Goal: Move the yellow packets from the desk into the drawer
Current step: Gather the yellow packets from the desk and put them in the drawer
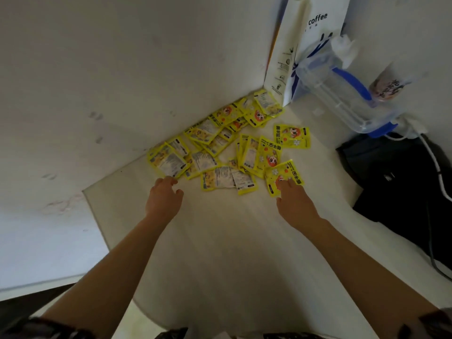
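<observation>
Lying in a loose, overlapping heap on the pale white desk top [220, 241], against the white wall [110, 81]: many flat, glossy yellow foil packets [215, 145], rectangular, printed with cartoon faces or small text. Left hand [163, 199], fingers loosely curled and holding nothing, touches the heap's near-left edge. Right hand [293, 204] presses its fingertips on the nearest packet [283, 177], gripping nothing. Tall white paper coffee bag [293, 45] stands behind; black fabric bag [396, 182] lies right.

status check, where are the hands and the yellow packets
Left hand open, fingertips at nearest packet. Right hand open, fingers pressing a packet, nothing lifted. Yellow packets all scattered on desk against wall. Drawer not in view; nothing blocking.
</observation>
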`<state>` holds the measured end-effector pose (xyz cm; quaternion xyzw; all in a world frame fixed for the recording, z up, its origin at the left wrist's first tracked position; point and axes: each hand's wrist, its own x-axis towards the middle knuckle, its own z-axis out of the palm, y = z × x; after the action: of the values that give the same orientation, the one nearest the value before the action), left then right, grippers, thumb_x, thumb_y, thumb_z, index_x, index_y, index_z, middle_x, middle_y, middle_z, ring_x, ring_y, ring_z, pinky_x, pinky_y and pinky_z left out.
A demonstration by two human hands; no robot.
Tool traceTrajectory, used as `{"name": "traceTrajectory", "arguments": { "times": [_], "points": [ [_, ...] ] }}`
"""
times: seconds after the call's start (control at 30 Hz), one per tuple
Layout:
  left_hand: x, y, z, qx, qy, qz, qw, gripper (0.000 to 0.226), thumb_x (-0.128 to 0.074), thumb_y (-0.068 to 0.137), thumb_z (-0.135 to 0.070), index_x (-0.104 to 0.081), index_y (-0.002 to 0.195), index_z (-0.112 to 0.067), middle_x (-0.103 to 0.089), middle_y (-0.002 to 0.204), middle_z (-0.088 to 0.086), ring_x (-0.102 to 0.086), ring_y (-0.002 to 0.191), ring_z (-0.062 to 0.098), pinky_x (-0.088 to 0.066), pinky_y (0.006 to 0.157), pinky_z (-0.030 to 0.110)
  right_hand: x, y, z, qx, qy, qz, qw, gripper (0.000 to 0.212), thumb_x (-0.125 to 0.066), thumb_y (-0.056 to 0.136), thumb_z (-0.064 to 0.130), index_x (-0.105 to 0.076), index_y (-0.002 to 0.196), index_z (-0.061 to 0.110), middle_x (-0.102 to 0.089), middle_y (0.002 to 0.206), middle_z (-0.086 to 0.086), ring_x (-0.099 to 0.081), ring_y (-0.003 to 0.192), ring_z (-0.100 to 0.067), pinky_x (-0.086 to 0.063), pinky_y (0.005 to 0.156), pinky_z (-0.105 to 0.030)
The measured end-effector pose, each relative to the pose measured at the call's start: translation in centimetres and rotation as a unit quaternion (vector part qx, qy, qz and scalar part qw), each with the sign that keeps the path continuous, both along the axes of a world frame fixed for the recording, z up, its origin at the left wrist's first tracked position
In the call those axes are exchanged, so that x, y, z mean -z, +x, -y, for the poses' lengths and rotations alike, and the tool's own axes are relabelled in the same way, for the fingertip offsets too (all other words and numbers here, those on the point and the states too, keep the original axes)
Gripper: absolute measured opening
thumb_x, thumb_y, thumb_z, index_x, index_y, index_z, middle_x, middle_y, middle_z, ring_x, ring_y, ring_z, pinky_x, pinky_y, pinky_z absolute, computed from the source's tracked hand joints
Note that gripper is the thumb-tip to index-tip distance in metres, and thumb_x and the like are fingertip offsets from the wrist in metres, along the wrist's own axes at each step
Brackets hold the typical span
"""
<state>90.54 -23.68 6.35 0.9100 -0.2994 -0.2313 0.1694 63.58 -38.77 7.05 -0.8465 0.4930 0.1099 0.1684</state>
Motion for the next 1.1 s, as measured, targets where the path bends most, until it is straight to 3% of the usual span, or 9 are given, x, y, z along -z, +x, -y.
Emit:
{"name": "traceTrajectory", "arguments": {
  "times": [0.2,0.33,0.4,0.5,0.6,0.73,0.8,0.9,1.1],
  "points": [
    [0.8,3.9,3.9,-0.182,-0.009,-0.063,0.981,0.052,-0.055,0.09,-0.028,-0.041,0.133,-0.003,-0.042,0.134,0.022,-0.047,0.12,0.043,-0.04,0.099,0.047,1.0,1.8,4.4,-0.054,-0.048,-0.029,0.997,0.05,-0.048,0.091,0.001,-0.043,0.139,0.01,-0.048,0.137,-0.011,-0.047,0.118,-0.038,-0.049,0.088,-0.045],
    [2.0,5.3,5.7,-0.284,0.005,-0.094,0.954,0.069,-0.054,0.087,-0.039,-0.031,0.138,0.001,-0.038,0.14,0.022,-0.041,0.126,0.043,-0.037,0.105,0.049,2.3,2.0,6.1,-0.097,-0.045,-0.043,0.993,0.059,-0.072,0.069,-0.006,-0.058,0.125,0.002,-0.065,0.112,-0.019,-0.058,0.097,-0.05,-0.055,0.058,-0.047],
    [2.4,5.4,6.5,-0.301,0.022,-0.087,0.949,0.082,-0.056,0.086,-0.049,-0.025,0.141,0.002,-0.031,0.145,0.021,-0.035,0.13,0.042,-0.03,0.107,0.047,2.3,2.1,6.4,-0.097,-0.039,-0.053,0.993,0.057,-0.072,0.068,-0.007,-0.058,0.123,0.001,-0.065,0.112,-0.021,-0.057,0.098,-0.05,-0.055,0.06,-0.048],
    [2.9,5.1,7.3,-0.299,0.049,-0.069,0.951,0.097,-0.062,0.079,-0.056,-0.02,0.143,0.003,-0.027,0.146,0.018,-0.032,0.131,0.039,-0.027,0.107,0.046,2.1,2.7,6.7,-0.106,-0.054,-0.054,0.991,0.057,-0.063,0.081,0.001,-0.046,0.135,0.007,-0.059,0.118,-0.014,-0.053,0.106,-0.041,-0.05,0.073,-0.044],
    [3.2,4.5,7.6,-0.29,0.073,-0.053,0.953,0.1,-0.07,0.075,-0.048,-0.017,0.144,0.002,-0.027,0.146,0.017,-0.029,0.133,0.036,-0.027,0.107,0.043,2.1,2.8,7.0,-0.099,-0.05,-0.047,0.993,0.056,-0.059,0.083,0.003,-0.044,0.136,0.009,-0.056,0.118,-0.013,-0.052,0.104,-0.038,-0.047,0.075,-0.042],
    [3.1,3.9,7.0,-0.28,0.07,-0.07,0.955,0.093,-0.076,0.073,-0.035,-0.022,0.14,0.001,-0.034,0.143,0.02,-0.032,0.131,0.039,-0.031,0.106,0.045,1.5,2.4,7.3,-0.092,-0.028,-0.076,0.993,0.042,-0.062,0.084,0.016,-0.051,0.124,0.009,-0.053,0.118,-0.01,-0.048,0.108,-0.034,-0.045,0.083,-0.039],
    [3.5,4.0,6.2,-0.276,0.055,-0.079,0.956,0.087,-0.08,0.068,-0.03,-0.029,0.133,-0.001,-0.041,0.137,0.021,-0.038,0.127,0.04,-0.036,0.104,0.046,1.1,2.3,7.4,-0.098,-0.001,-0.1,0.99,0.048,-0.066,0.083,0.031,-0.05,0.123,0.011,-0.051,0.119,-0.009,-0.046,0.111,-0.031,-0.044,0.087,-0.036],
    [3.7,4.2,4.9,-0.26,0.009,-0.08,0.962,0.075,-0.083,0.065,-0.022,-0.041,0.124,-0.003,-0.05,0.126,0.019,-0.05,0.116,0.039,-0.046,0.095,0.044,0.7,2.5,7.0,-0.088,0.046,-0.098,0.99,0.049,-0.067,0.083,0.037,-0.051,0.119,0.01,-0.047,0.119,-0.011,-0.045,0.11,-0.029,-0.045,0.088,-0.037],
    [2.8,5.5,4.6,-0.148,-0.02,-0.015,0.989,0.051,-0.073,0.076,-0.017,-0.051,0.119,-0.002,-0.054,0.117,0.023,-0.052,0.111,0.042,-0.044,0.09,0.044,0.2,2.9,6.2,0.013,0.171,0.046,0.984,0.055,-0.061,0.091,0.03,-0.044,0.138,0.008,-0.048,0.14,-0.01,-0.045,0.128,-0.027,-0.036,0.1,-0.031]
  ]
}}
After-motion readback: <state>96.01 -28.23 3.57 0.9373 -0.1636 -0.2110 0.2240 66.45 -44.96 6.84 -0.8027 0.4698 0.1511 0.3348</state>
